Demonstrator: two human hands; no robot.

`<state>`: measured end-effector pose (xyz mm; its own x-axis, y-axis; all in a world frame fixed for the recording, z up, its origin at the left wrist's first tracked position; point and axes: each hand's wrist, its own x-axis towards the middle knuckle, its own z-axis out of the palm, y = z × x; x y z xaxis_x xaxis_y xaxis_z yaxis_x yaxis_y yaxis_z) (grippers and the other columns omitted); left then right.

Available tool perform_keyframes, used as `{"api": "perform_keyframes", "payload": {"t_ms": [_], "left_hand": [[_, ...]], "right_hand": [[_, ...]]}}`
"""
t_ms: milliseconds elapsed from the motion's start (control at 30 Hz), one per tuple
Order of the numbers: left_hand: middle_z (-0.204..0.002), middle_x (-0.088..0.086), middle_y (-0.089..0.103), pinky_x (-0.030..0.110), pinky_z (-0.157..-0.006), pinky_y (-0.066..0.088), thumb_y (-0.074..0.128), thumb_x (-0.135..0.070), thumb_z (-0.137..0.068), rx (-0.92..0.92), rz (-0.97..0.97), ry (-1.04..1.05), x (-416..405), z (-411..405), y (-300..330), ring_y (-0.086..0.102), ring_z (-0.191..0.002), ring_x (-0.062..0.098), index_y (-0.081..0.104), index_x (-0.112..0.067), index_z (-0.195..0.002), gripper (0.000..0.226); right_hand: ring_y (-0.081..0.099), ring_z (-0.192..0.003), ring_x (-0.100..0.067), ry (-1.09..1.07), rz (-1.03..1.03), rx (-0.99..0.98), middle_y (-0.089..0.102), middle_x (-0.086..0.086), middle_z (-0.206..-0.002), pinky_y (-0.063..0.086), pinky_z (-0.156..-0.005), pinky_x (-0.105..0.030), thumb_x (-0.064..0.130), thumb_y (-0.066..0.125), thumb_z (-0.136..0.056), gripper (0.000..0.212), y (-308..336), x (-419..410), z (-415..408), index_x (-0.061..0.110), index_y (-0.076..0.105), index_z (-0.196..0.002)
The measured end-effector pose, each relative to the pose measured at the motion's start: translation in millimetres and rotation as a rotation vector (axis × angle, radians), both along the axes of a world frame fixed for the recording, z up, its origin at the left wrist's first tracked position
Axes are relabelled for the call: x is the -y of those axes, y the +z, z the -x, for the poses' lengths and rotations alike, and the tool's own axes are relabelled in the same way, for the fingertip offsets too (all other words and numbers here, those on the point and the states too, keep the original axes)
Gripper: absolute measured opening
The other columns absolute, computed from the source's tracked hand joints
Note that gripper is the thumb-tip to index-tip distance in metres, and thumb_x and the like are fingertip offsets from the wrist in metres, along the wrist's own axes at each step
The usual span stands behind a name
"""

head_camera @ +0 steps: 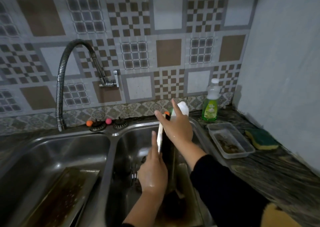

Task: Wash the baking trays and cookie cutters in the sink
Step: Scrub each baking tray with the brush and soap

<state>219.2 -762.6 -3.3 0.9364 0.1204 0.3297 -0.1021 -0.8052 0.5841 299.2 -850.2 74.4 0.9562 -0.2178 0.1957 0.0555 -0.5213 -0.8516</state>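
A double steel sink (110, 141) fills the near part of the scene, set into a dark desk (277, 166) that runs off to the right. In the left basin a baking tray (58, 197) lies tilted against the near wall, its bottom brown with baked-on residue, so by the look of it that one has not been washed. Over the right basin a second, dark tray (168, 155) is held up on edge between both hands. The left hand (153, 173) lies flat against its left face, fingers straight and together; the right hand (176, 128) rests over its far top edge with the forefinger lifted, and whether the other fingers curl round the rim I cannot tell. Both hands are wet, which suggests this tray is mid-wash. No water runs from the tap (74, 81) at the far left. On the desk to the right sit a grimy plastic tub (231, 140), a bottle of green soap (210, 103) and a sponge (261, 138), none in use. Cookie cutters cannot be made out, so most of the job seems left.
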Motion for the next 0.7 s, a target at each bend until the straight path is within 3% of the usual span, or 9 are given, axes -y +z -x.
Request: {"api": "perform_keyframes", "payload": {"t_ms": [100, 167, 267, 367, 433, 533, 600, 700], "left_hand": [[-0.14, -0.017, 0.046, 0.031, -0.059, 0.055, 0.036, -0.026, -0.1, -0.049, -0.129, -0.043, 2, 5, 3, 0.063, -0.067, 0.012, -0.049, -0.053, -0.12, 0.091], [-0.137, -0.019, 0.048, 0.028, -0.063, 0.054, 0.038, -0.034, -0.098, -0.002, -0.136, -0.065, -2, 7, 3, 0.064, -0.075, 0.009, -0.04, -0.052, -0.129, 0.086], [-0.131, -0.023, 0.051, 0.025, -0.084, 0.05, 0.031, -0.063, -0.09, 0.06, 0.069, -0.177, -16, 4, -3, 0.057, -0.111, 0.003, -0.008, -0.054, -0.143, 0.067], [-0.151, -0.011, 0.034, 0.038, -0.113, 0.032, 0.021, -0.075, -0.084, -0.027, 0.329, -0.198, -38, -17, -17, 0.032, -0.14, 0.01, 0.008, -0.055, -0.143, 0.064], [-0.159, -0.005, 0.019, 0.043, -0.119, 0.017, 0.023, -0.076, -0.086, -0.171, 0.389, -0.108, -50, -28, -14, 0.016, -0.147, 0.019, 0.005, -0.054, -0.144, 0.064], [-0.155, -0.002, 0.03, 0.04, -0.115, 0.022, 0.033, -0.061, -0.092, -0.338, 0.597, -0.123, -57, -30, -14, 0.027, -0.143, 0.021, 0.002, -0.047, -0.15, 0.066], [-0.149, -0.007, 0.039, 0.032, -0.112, 0.028, 0.038, -0.057, -0.092, -0.268, 0.751, -0.153, -51, -22, -16, 0.035, -0.137, 0.014, 0.015, -0.043, -0.15, 0.064], [-0.134, -0.017, 0.055, 0.021, -0.105, 0.038, 0.046, -0.053, -0.088, -0.082, 0.784, -0.125, -48, -12, -25, 0.048, -0.126, -0.001, 0.043, -0.035, -0.142, 0.057]], "right_hand": [[0.056, -0.111, -0.025, -0.094, 0.015, 0.009, 0.049, -0.006, -0.132, 0.047, -0.076, -0.032, 0.051, 0.056, -0.085, 0.062, 0, 1, 6, 0.051, 0.03, -0.142], [0.059, -0.105, -0.021, -0.084, -0.055, 0.036, 0.056, -0.003, -0.127, 0.05, -0.077, -0.033, 0.04, 0.056, -0.085, 0.056, -4, 7, 5, 0.048, 0.04, -0.138], [0.062, -0.089, -0.013, -0.032, -0.189, 0.068, 0.062, -0.003, -0.123, 0.05, -0.071, -0.031, 0.036, 0.055, -0.086, 0.048, -2, 18, 5, 0.041, 0.05, -0.133], [0.054, -0.07, 0.001, 0.006, -0.404, 0.094, 0.059, -0.001, -0.123, 0.044, -0.061, -0.017, 0.029, 0.055, -0.091, 0.044, 10, 28, 9, 0.034, 0.051, -0.135], [0.048, -0.074, 0.01, 0.02, -0.524, 0.088, 0.052, 0.003, -0.132, 0.041, -0.057, -0.009, 0.024, 0.056, -0.093, 0.044, 16, 33, 10, 0.027, 0.05, -0.136], [0.048, -0.092, 0.008, 0.008, -0.651, 0.121, 0.047, 0.002, -0.142, 0.041, -0.054, 0.0, 0.018, 0.057, -0.092, 0.041, 20, 34, 14, 0.021, 0.054, -0.134], [0.047, -0.103, 0.002, 0.001, -0.663, 0.141, 0.048, 0.002, -0.141, 0.039, -0.055, 0.003, 0.015, 0.058, -0.092, 0.041, 18, 33, 17, 0.019, 0.055, -0.132], [0.049, -0.114, -0.003, -0.004, -0.529, 0.157, 0.048, 0.005, -0.141, 0.041, -0.063, -0.002, 0.024, 0.056, -0.093, 0.041, 13, 38, 16, 0.027, 0.051, -0.134]]}}
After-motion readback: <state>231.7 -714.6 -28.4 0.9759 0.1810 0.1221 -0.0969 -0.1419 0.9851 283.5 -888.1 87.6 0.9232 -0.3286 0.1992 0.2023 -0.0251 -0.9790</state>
